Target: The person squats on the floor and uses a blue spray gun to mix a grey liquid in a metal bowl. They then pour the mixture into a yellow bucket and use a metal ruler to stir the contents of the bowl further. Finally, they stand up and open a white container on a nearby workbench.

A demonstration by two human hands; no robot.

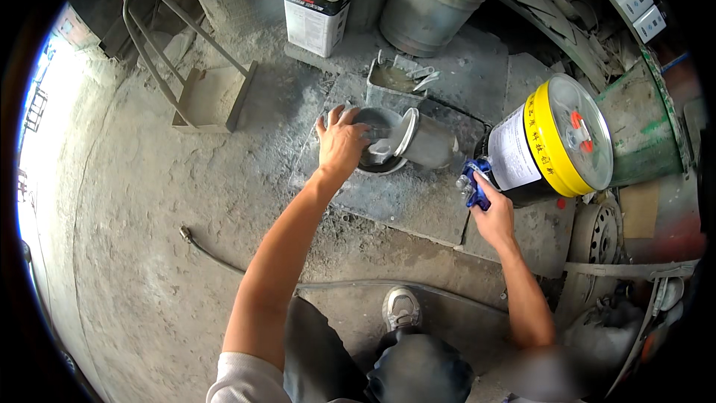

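A round grey pot [384,171] stands on the stained slab, and my left hand [341,145] grips its near-left rim with the fingers bent over the edge. In my right hand [494,216] is a spray gun [477,181] with a blue body, its fingers closed around it. The gun lies tipped on its side, so that the open mouth of its grey cup [434,143] points left over the pot. A pale rim rings that mouth. Whether liquid is running out of the cup is hard to make out.
Behind the pot sits a rectangular tin [394,89] with tools in it. A yellow-banded drum [552,138] leans close on the right. Farther back are a white-and-black can [317,19] and metal drums [432,4]. A hose [358,282] crosses the floor; a handled tray [212,101] lies left.
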